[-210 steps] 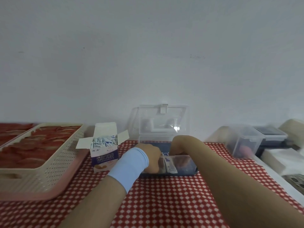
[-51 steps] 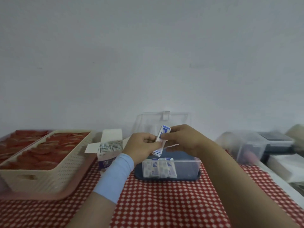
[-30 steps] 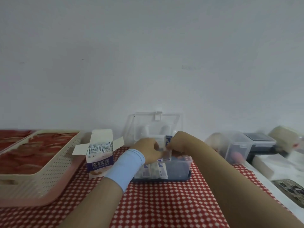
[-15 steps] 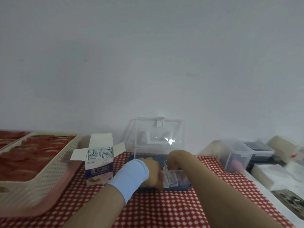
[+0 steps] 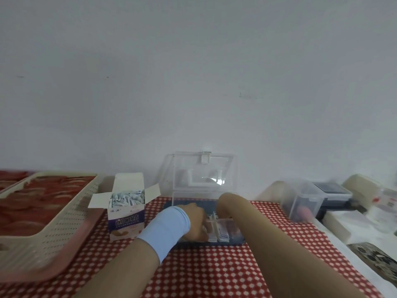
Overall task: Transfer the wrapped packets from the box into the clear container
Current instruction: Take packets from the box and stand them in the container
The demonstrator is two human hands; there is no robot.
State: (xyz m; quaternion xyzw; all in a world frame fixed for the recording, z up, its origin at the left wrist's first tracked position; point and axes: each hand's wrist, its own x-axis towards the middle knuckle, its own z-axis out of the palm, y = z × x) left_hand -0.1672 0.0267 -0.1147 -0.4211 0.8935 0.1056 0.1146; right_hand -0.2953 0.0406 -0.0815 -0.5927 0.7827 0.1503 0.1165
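The open cardboard box (image 5: 126, 220) stands left of centre, its top full of small wrapped packets (image 5: 125, 198). To its right is the clear container (image 5: 184, 198) with a blue base, its lid (image 5: 202, 171) hinged up against the wall. Both hands reach down into the container. My left hand (image 5: 195, 221), with a light blue wristband, has its fingers curled onto a bunch of white-and-blue packets (image 5: 219, 232) standing on edge inside. My right hand (image 5: 224, 203) bends down at the wrist behind those packets; its fingers are hidden.
A cream perforated basket (image 5: 55, 224) of red items sits on a pink tray at the left. At the right are a small clear lidded tub (image 5: 300, 201), a dark box (image 5: 330, 190) and white packages. A red checked cloth (image 5: 214, 269) covers the table.
The hands held a bunch of packets up in front of the lid, then lowered it into the container. Now both hands are down inside it.
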